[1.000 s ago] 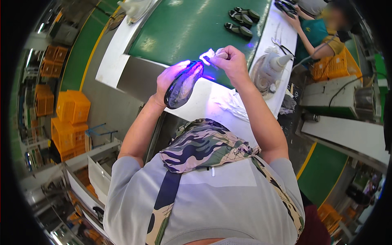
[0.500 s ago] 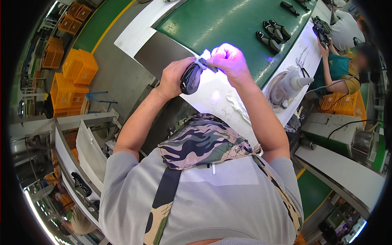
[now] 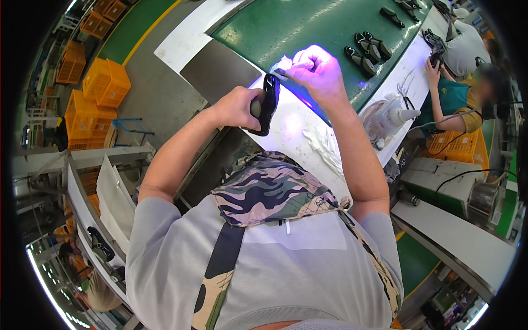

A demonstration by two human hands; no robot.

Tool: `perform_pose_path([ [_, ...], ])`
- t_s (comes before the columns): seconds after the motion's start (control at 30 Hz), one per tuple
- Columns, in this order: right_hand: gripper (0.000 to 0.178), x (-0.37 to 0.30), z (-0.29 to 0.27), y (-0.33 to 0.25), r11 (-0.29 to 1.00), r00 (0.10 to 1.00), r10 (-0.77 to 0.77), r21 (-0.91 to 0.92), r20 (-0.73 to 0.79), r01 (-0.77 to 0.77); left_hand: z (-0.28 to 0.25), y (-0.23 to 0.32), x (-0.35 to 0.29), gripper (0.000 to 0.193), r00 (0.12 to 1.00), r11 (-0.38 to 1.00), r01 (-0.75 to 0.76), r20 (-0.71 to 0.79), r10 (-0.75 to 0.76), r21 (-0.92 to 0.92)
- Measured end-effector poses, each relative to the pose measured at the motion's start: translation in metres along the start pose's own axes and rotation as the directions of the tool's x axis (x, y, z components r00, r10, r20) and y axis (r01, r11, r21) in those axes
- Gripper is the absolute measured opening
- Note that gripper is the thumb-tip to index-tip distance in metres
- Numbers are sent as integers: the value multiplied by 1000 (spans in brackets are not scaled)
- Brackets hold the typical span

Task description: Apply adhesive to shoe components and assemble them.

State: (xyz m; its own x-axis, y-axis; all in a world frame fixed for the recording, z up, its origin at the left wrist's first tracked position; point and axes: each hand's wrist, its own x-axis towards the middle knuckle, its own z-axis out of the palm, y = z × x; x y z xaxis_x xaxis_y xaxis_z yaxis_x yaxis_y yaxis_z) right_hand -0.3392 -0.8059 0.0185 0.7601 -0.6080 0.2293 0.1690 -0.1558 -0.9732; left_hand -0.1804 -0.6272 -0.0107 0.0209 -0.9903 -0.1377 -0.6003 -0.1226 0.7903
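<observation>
**Asker:** Where is the shoe part, relative to your hands?

**Me:** My left hand [image 3: 237, 108] is wrapped around a black shoe piece [image 3: 268, 104], holding it upright above the white bench edge [image 3: 286, 129]. My right hand [image 3: 318, 74] is at its top end, fingers pinched on a small white cloth [image 3: 282, 64] pressed against it.

**Asker:** Anything hard to see?

**Me:** Purple light washes out my right fingers, and my left palm hides the piece's lower side.

**Asker:** What else can you count?

**Me:** Four black pieces lie close together on the green conveyor belt [image 3: 291, 27], with more further along it. One co-worker [image 3: 456, 102] is beside the bench.
</observation>
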Motion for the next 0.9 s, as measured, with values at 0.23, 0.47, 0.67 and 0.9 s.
perform_pose_path([
  [0.23,30,5,2,22,988,987,-146,50,61,143,-1,-21,-1,56,994,968,24,110,4,-250],
  [0.47,27,-6,15,28,994,983,-112,20,144,111,0,-31,-10,65,990,744,137,104,-92,-654],
  [0.67,24,-20,27,44,1000,970,-18,16,244,14,-4,-33,-22,66,976,433,191,124,-178,-881],
  [0.9,23,-25,42,42,991,924,130,-17,359,-133,6,-56,-46,49,968,265,97,29,-249,-959],
])
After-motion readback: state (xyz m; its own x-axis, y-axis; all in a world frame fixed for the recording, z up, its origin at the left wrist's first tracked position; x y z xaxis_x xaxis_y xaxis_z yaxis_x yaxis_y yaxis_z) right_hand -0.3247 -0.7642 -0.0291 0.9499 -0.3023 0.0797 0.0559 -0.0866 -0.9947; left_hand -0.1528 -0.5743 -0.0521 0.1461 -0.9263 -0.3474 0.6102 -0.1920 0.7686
